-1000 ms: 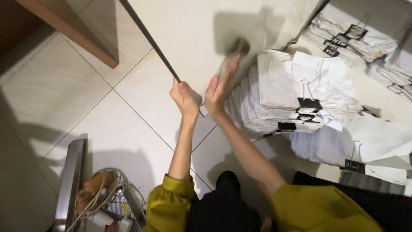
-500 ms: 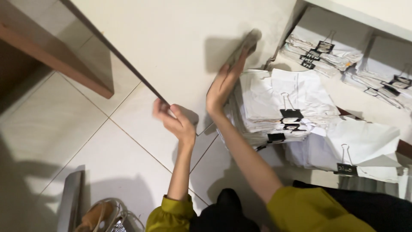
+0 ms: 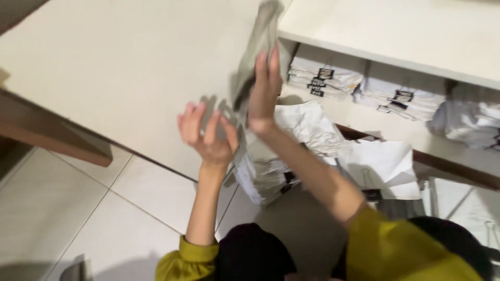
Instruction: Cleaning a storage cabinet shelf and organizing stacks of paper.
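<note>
My right hand (image 3: 264,88) presses a grey cloth (image 3: 259,41) flat against a large cream door panel (image 3: 130,67), fingers pointing up. My left hand (image 3: 205,132) is beside it at the lower left, fingers spread, holding nothing, over the panel's lower part. Both arms wear mustard yellow sleeves. Just right of my hands a tall stack of white papers (image 3: 265,166) held with black binder clips stands on the floor, partly hidden by my right forearm.
A cream shelf unit (image 3: 396,47) at the right holds more clipped paper bundles (image 3: 323,75). Loose white sheets (image 3: 383,164) lie under it. A brown wooden edge (image 3: 52,138) juts in at the left over pale floor tiles (image 3: 62,208).
My left hand has let go of the door's dark edge and now has spread fingers. My right hand has slid the cloth upward along the panel. The view has tilted up toward the shelves.
</note>
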